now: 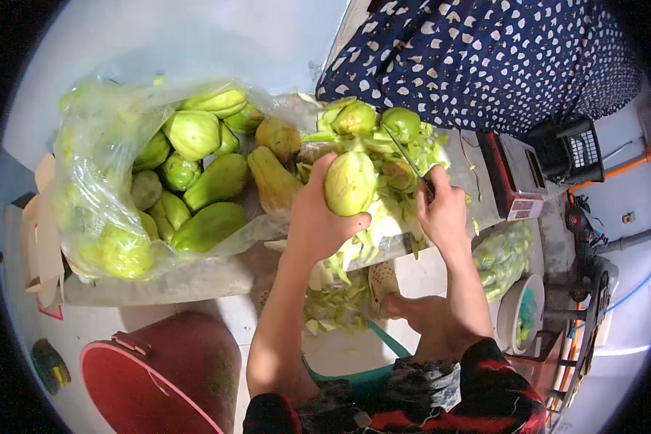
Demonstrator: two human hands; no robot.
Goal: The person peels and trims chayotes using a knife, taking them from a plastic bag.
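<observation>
My left hand [318, 217] is wrapped round a pale green chayote [350, 184], held above the bench. Parts of its surface look peeled. My right hand [443, 211] grips the handle of a knife [406, 153], its blade pointing up and left, apart from the chayote. Beneath both hands lies a heap of green peelings [394, 206]. Two more chayotes, one browned [355, 118] and one green [401, 124], rest at the far side of the heap. To the left, a clear plastic bag [87, 195] lies open with several whole chayotes [215, 179] in it.
A red bucket [163, 372] stands on the floor at lower left. Peelings [336, 307] also lie on the floor below the bench. At right are a red weighing scale [513, 177], a filled plastic bag [504, 260] and a white bucket [519, 315]. Dark patterned cloth [477, 65] hangs beyond the bench.
</observation>
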